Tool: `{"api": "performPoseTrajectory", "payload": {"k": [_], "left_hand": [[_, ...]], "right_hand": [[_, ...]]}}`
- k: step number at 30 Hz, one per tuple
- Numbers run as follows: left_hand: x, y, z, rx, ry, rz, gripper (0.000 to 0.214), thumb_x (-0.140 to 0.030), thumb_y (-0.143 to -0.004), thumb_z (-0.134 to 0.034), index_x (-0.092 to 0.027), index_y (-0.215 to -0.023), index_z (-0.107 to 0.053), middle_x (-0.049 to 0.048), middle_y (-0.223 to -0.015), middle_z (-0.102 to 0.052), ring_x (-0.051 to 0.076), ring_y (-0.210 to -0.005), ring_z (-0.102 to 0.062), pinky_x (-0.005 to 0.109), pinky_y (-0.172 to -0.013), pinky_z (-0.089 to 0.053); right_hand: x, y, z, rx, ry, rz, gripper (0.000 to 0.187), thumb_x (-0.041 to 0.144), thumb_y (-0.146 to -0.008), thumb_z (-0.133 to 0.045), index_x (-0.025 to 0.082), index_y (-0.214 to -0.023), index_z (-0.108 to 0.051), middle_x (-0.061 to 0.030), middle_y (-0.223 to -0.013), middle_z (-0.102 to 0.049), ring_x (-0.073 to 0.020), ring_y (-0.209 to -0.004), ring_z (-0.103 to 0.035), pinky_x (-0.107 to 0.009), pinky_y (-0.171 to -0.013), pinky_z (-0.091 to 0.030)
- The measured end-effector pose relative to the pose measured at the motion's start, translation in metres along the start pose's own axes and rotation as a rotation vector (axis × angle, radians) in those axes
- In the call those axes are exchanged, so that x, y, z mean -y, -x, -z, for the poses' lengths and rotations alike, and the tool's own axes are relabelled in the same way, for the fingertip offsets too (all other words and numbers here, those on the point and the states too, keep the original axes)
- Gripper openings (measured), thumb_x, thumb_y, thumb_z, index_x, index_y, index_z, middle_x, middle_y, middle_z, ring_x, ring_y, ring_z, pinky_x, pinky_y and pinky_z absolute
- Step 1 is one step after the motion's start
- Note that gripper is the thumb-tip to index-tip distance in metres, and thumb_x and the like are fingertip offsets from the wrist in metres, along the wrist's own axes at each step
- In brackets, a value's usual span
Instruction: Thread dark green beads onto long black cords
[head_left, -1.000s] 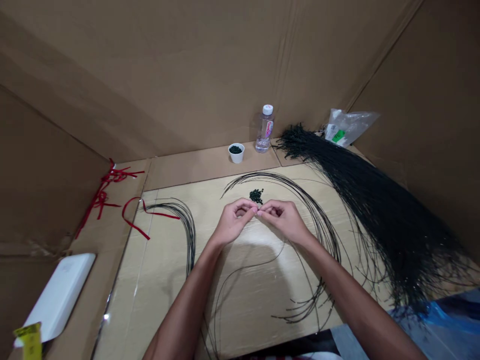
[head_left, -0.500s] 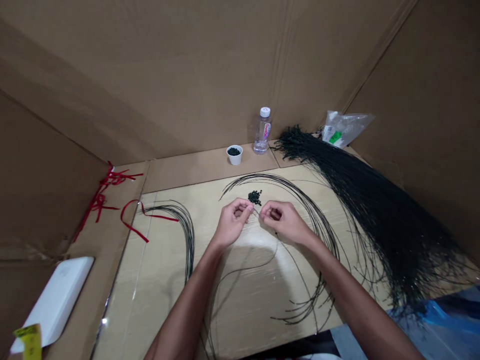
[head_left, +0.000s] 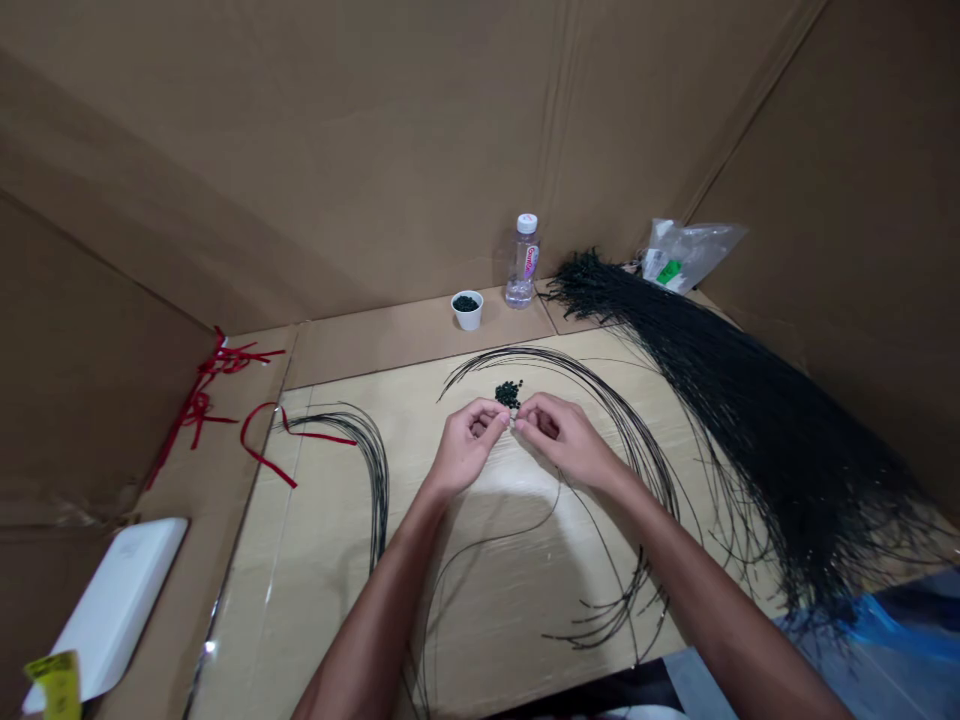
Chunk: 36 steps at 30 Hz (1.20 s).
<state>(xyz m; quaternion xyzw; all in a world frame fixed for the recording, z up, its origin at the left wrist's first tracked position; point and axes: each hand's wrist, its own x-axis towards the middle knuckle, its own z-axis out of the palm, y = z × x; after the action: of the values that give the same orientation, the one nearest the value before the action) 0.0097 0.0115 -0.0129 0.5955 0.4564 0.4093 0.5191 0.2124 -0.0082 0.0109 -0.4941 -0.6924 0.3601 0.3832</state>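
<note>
Strand (head_left: 510, 533), thin, black, curved, between fingers (head_left: 501, 418).

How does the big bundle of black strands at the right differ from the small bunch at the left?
The right bundle is thick, dense and nearly straight; the left bunch is thin and bent in an arc. A red ribbon touches the left bunch, none the right bundle. Both are black.

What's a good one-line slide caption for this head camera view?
Left hand and right hand meet fingertip to fingertip on a thin black strand, beside a small pile of dark beads.
</note>
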Motion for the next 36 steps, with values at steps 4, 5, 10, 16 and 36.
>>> {"api": "performPoseTrajectory", "payload": {"k": [4,5,10,16,36], "left_hand": [[-0.002,0.000,-0.001,0.002,-0.033,-0.005,0.029,-0.048,-0.095,-0.074,-0.019,-0.101,-0.078,0.0038,-0.087,-0.073,0.015,-0.070,-0.058,0.026,-0.064,-0.044],[-0.002,0.000,-0.002,-0.008,-0.052,-0.017,0.028,-0.046,-0.095,-0.074,-0.019,-0.102,-0.078,0.0038,-0.087,-0.074,0.015,-0.070,-0.059,0.026,-0.064,-0.044],[-0.002,-0.008,-0.009,-0.133,-0.306,-0.120,0.011,-0.028,-0.093,-0.072,-0.019,-0.098,-0.077,0.0048,-0.090,-0.075,0.015,-0.067,-0.061,0.028,-0.067,-0.048],[-0.007,-0.014,-0.021,-0.186,-0.617,-0.147,0.009,-0.018,-0.091,-0.071,-0.022,-0.097,-0.076,0.0010,-0.087,-0.072,0.015,-0.065,-0.060,0.030,-0.067,-0.045],[0.003,-0.006,-0.011,-0.137,-0.026,0.008,0.025,-0.041,-0.093,-0.076,-0.019,-0.105,-0.080,0.0062,-0.088,-0.076,0.017,-0.075,-0.067,0.025,-0.061,-0.050]], "right_hand": [[-0.001,-0.001,-0.011,-0.023,-0.054,0.004,0.018,0.025,-0.096,-0.061,0.022,-0.079,-0.067,-0.0001,-0.074,-0.062,-0.0174,-0.068,-0.052,-0.029,-0.064,-0.037],[-0.002,-0.002,-0.011,-0.047,-0.071,-0.017,0.016,0.024,-0.093,-0.061,0.021,-0.078,-0.067,0.0003,-0.072,-0.062,-0.0170,-0.066,-0.051,-0.029,-0.063,-0.036],[-0.012,-0.005,-0.006,-0.233,-0.212,-0.190,0.010,0.025,-0.083,-0.063,0.020,-0.075,-0.067,0.0013,-0.066,-0.057,-0.0157,-0.061,-0.045,-0.029,-0.059,-0.033],[-0.018,-0.009,-0.007,-0.299,-0.324,-0.215,0.013,0.029,-0.082,-0.064,0.020,-0.073,-0.068,0.0015,-0.067,-0.057,-0.0156,-0.064,-0.046,-0.029,-0.061,-0.033],[-0.013,-0.006,-0.013,-0.167,-0.418,-0.202,0.009,0.025,-0.079,-0.064,0.020,-0.073,-0.068,-0.0004,-0.070,-0.059,-0.0158,-0.065,-0.047,-0.028,-0.059,-0.036]]}}
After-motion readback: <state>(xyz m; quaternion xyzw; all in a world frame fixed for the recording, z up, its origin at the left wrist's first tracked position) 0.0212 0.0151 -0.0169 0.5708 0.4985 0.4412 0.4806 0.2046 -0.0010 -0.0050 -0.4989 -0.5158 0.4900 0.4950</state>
